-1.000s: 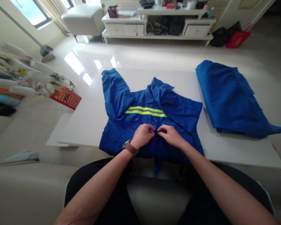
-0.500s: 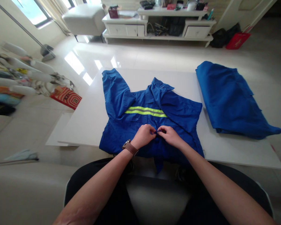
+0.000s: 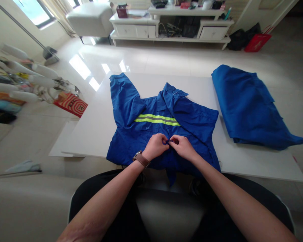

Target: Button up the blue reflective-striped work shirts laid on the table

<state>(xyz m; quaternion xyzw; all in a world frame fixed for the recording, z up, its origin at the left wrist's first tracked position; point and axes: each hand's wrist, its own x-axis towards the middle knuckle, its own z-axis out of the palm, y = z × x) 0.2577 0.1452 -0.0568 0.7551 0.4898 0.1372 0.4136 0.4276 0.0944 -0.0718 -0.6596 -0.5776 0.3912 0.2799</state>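
Observation:
A blue work jacket (image 3: 127, 141) with a yellow-green and grey reflective stripe lies front up on the white table (image 3: 91, 134). Its lower edge hangs over the side nearest me. My left hand (image 3: 155, 147), with a brown-strapped watch on the wrist, pinches the front edge of the jacket below the stripe. Fingertip to fingertip with it, my right hand (image 3: 182, 146) grips the same bit of front edge from the other side. Whether a button sits between the fingers is hidden. One sleeve is folded up at the left, and the collar points away from me.
Another folded blue garment (image 3: 244, 104) lies at the table's right end. Left of the table are a red-and-white box (image 3: 72, 103) and a rack with white rollers (image 3: 42, 80). A white cabinet (image 3: 136, 31) stands beyond, with a red bag (image 3: 258, 42) beside it.
Both hands stay at the jacket's front edge; the fingers have shifted slightly there. The garments lie as before.

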